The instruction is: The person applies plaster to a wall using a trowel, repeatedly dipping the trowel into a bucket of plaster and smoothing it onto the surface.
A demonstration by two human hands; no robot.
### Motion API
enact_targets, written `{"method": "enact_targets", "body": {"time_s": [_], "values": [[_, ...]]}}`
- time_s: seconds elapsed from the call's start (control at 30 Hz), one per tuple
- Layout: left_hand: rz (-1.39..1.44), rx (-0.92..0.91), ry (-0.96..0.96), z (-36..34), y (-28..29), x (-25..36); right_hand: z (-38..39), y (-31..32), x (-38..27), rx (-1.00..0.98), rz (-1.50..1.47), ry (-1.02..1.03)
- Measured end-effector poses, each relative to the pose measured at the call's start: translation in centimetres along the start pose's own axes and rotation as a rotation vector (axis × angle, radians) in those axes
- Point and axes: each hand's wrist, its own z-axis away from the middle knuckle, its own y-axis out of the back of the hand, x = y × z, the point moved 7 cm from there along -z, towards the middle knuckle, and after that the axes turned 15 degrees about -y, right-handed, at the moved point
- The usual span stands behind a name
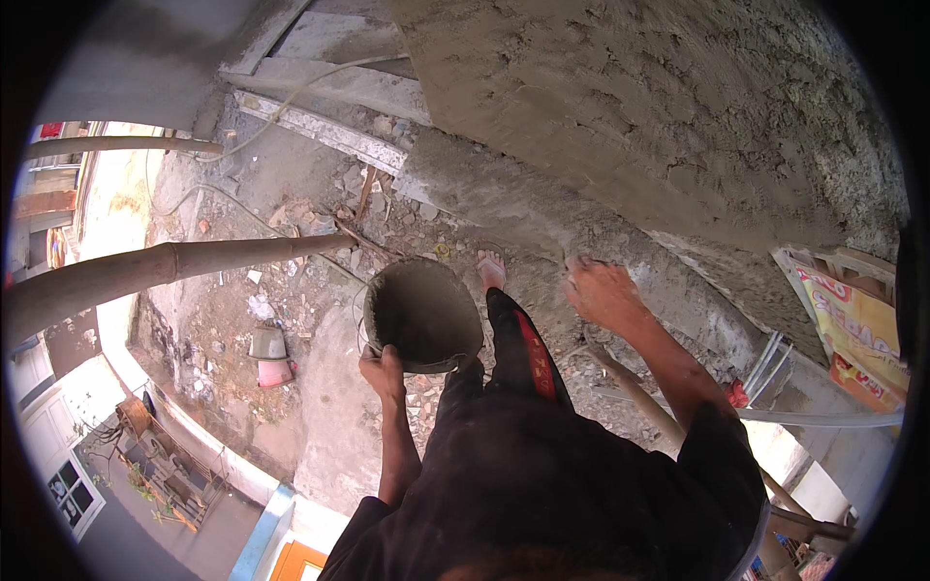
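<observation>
My left hand (384, 372) grips the near rim of a dark round bucket (471, 334), fingers outside and thumb over the edge. Wet grey mortar (415, 302) lies inside the bucket, and some is smeared round its rim. Out to the right, my right hand (603, 290) is closed in front of a rough, freshly plastered grey wall (620, 107). Its fingers curl away from view, and what they hold, if anything, cannot be made out. Below that hand runs a ledge (513, 189) at the wall's foot, coated with grey mortar.
A thick bamboo pole (174, 263) crosses on the left, ending near the bucket. Rubble and litter cover the ground (291, 218), with a small grey and pink container (269, 356) on it. Another pole (635, 387) passes under my right arm. A printed yellow banner (852, 324) hangs far right.
</observation>
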Motion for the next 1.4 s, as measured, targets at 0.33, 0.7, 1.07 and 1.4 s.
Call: {"method": "enact_targets", "body": {"time_s": [0.33,0.7,1.07,1.4], "values": [[-0.202,-0.076,-0.423,0.0,4.4,16.7,5.1,-7.4,-15.9,-0.183,0.054,0.331],[-0.115,-0.133,-0.514,2.6,7.2,20.1,11.0,-10.9,-19.5,-0.596,-0.148,0.32],[0.026,0.139,-0.308,4.6,15.0,13.7,11.5,-10.3,-21.4,-0.163,-0.042,0.395],[0.168,0.379,-0.24,3.7,16.2,6.0,11.8,-6.5,-22.9,-0.139,-0.043,0.468]]}}
